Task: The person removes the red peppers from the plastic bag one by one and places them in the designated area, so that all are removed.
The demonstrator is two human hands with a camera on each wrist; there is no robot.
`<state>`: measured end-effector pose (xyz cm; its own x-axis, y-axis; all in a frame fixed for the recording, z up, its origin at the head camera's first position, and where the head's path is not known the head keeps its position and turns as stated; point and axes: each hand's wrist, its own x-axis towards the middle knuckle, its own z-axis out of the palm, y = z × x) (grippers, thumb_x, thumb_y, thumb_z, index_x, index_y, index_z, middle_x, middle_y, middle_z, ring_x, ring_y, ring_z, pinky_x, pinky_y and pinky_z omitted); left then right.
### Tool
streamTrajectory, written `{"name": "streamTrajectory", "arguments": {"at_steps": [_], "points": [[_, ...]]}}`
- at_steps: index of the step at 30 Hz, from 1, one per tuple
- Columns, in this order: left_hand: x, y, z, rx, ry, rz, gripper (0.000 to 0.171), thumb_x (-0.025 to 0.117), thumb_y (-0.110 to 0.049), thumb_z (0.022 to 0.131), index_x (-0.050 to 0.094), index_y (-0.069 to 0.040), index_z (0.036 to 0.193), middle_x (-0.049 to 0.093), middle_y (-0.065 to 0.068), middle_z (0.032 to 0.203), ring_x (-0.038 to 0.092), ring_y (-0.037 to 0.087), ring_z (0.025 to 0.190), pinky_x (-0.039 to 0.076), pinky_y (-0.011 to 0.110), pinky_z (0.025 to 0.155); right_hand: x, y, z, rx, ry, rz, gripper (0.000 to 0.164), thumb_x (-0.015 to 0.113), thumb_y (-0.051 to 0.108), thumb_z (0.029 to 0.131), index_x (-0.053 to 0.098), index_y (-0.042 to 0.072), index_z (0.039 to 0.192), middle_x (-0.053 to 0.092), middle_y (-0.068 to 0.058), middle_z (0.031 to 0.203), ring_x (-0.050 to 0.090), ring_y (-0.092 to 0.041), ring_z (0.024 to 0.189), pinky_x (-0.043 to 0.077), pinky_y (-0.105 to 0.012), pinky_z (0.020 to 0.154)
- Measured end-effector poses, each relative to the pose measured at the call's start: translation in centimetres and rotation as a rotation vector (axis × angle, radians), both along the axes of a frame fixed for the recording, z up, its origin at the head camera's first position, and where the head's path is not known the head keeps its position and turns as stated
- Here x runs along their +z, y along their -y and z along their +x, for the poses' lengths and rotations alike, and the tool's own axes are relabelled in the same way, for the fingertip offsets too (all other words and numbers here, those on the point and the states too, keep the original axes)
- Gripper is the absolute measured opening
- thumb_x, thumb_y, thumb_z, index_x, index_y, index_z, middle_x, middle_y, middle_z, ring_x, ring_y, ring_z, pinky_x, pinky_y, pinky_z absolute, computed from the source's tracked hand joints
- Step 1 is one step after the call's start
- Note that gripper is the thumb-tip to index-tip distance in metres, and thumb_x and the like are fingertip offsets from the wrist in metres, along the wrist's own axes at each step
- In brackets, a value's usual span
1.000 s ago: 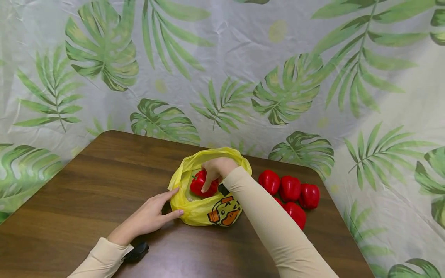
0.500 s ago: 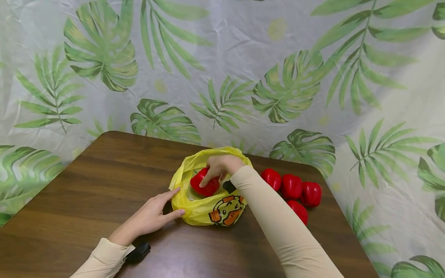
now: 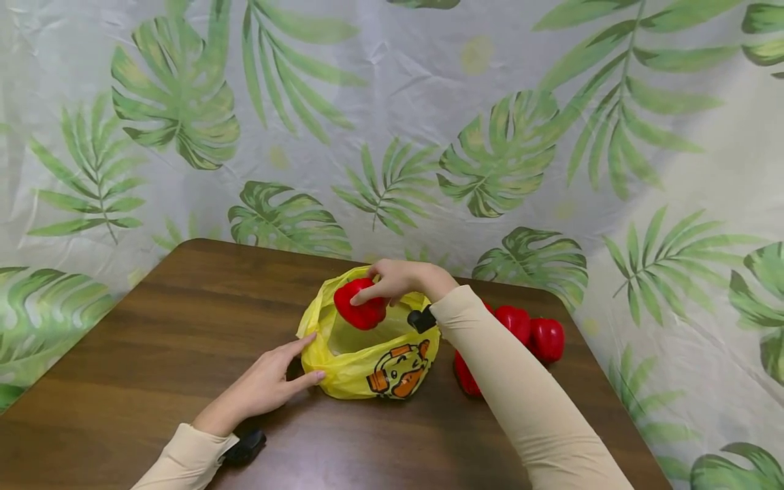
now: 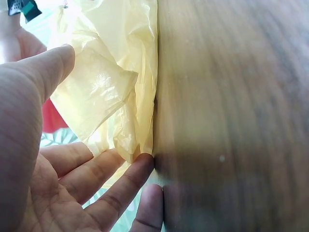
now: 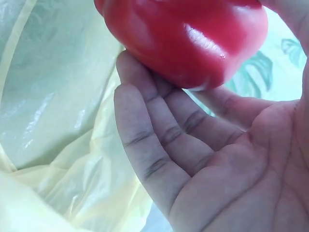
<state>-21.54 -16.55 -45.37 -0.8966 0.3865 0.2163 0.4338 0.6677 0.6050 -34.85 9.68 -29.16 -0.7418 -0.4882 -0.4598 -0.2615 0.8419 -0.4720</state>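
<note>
A red bell pepper (image 3: 358, 305) with a green stem hangs in the mouth of a yellow plastic bag (image 3: 338, 376). My right hand (image 3: 409, 279) grips it between thumb and fingers; close up, the right wrist view shows the glossy pepper (image 5: 188, 41) above my curled fingers. The bag stands upright with its rim spread wide and a cartoon duck print on the front. At the bag's left side, my left hand (image 3: 260, 382) touches the rim with extended thumb and fingers. The left wrist view has the crinkled bag wall (image 4: 104, 79) between thumb and fingers.
To the right of the bag lie more red bell peppers (image 3: 547, 340), several partly hidden behind my right sleeve (image 3: 520, 388). The brown wooden table (image 3: 153, 340) ends in front of a leaf-patterned curtain (image 3: 392, 102). A black wrist camera (image 3: 245, 447) sits under my left cuff.
My right hand has raised the pepper from inside the bag toward its opening, baring more of the interior. The right forearm has shifted right. My left hand stays at the bag's side.
</note>
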Motion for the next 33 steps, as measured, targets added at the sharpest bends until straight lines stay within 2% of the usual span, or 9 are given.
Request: {"name": "streamTrajectory", "arguments": {"at_steps": [6,11,16,20,25,30,33], "points": [[0.2,-0.2,0.1,0.006,-0.012,-0.004,0.082,0.071,-0.054,0.101,0.047,-0.003,0.161,0.058,0.019,0.158,0.057,0.044,0.143,0.046,0.062,0.115,0.0,-2.0,1.1,0.001,-0.041,-0.082,0.080,0.075,0.050,0.096,0.050,0.002,0.155,0.067,-0.012,0.138,0.072,-0.018,0.101,0.061,-0.042,0.096],[0.3,-0.3,0.2,0.004,-0.025,0.003,0.081,0.072,-0.052,0.101,0.048,-0.002,0.161,0.058,0.020,0.158,0.057,0.045,0.143,0.047,0.063,0.114,-0.4,-3.8,1.6,-0.001,-0.094,-0.141,0.078,0.072,0.050,0.098,0.050,0.003,0.157,0.069,-0.012,0.134,0.072,-0.022,0.099,0.060,-0.036,0.088],[0.3,-0.3,0.2,0.002,-0.024,-0.009,0.080,0.070,-0.052,0.102,0.047,-0.002,0.161,0.058,0.021,0.158,0.057,0.045,0.143,0.048,0.062,0.113,-0.7,-5.7,2.3,-0.015,-0.174,-0.191,0.073,0.069,0.051,0.099,0.054,0.005,0.154,0.074,-0.009,0.127,0.071,-0.023,0.106,0.059,-0.035,0.090],[0.3,-0.3,0.2,0.002,-0.024,-0.007,0.080,0.070,-0.051,0.103,0.047,-0.002,0.161,0.058,0.021,0.157,0.057,0.045,0.143,0.048,0.063,0.113,-1.0,-7.1,3.1,-0.054,-0.232,-0.273,0.067,0.069,0.048,0.100,0.057,0.007,0.152,0.076,-0.008,0.125,0.070,-0.022,0.110,0.059,-0.039,0.094],[0.4,-0.3,0.2,0.003,-0.026,-0.004,0.079,0.071,-0.050,0.103,0.047,-0.002,0.161,0.058,0.022,0.157,0.057,0.046,0.143,0.048,0.063,0.113,-1.5,-8.6,4.0,-0.127,-0.258,-0.371,0.061,0.070,0.044,0.101,0.059,0.008,0.149,0.075,-0.012,0.127,0.071,-0.026,0.108,0.061,-0.042,0.089],[0.3,-0.2,0.2,0.000,-0.034,-0.007,0.079,0.072,-0.048,0.103,0.047,-0.001,0.161,0.059,0.023,0.156,0.058,0.045,0.142,0.049,0.062,0.112,-1.8,-10.3,4.6,-0.181,-0.252,-0.403,0.068,0.069,0.047,0.101,0.053,0.008,0.155,0.071,-0.014,0.137,0.068,-0.028,0.117,0.062,-0.043,0.090],[0.3,-0.2,0.1,-0.002,-0.034,-0.006,0.079,0.071,-0.048,0.103,0.046,-0.001,0.161,0.059,0.023,0.155,0.060,0.043,0.140,0.052,0.060,0.109,-1.9,-11.5,4.8,-0.185,-0.252,-0.423,0.066,0.068,0.045,0.103,0.052,0.009,0.155,0.069,-0.016,0.140,0.067,-0.030,0.119,0.062,-0.040,0.088]]}}
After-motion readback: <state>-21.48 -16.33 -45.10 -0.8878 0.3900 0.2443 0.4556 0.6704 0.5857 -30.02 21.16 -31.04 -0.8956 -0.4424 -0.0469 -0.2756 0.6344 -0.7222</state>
